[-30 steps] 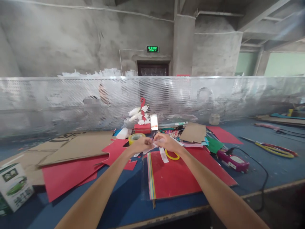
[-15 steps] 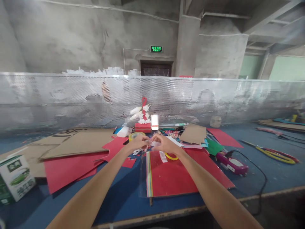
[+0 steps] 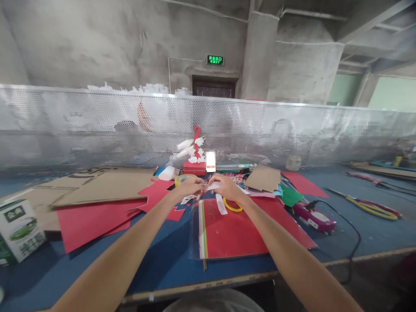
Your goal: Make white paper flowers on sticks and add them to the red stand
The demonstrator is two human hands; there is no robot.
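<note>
Over the far edge of a pack of red paper [image 3: 237,234], both hands come close together. My right hand [image 3: 226,187] is closed with a small piece of white paper [image 3: 214,186] between its fingers. Beside it, my left hand [image 3: 193,186] has its fingertips pinched at the left end of that white piece. Just below my right hand lie a white paper strip [image 3: 222,204] and yellow-handled scissors [image 3: 234,208], partly covered by the wrist. A yellow roll of tape [image 3: 182,179] stands behind my left hand.
Cardboard [image 3: 104,186] and red sheets [image 3: 94,219] spread to the left, near a milk carton [image 3: 21,232]. A red stand with white flowers [image 3: 196,149] is at the back. On the right are a purple device with a cable [image 3: 314,218] and yellow-handled pliers [image 3: 370,206].
The view has tilted slightly, so the table sits a little higher. My hands stay close together, and the white piece between them looks flatter and more exposed.
</note>
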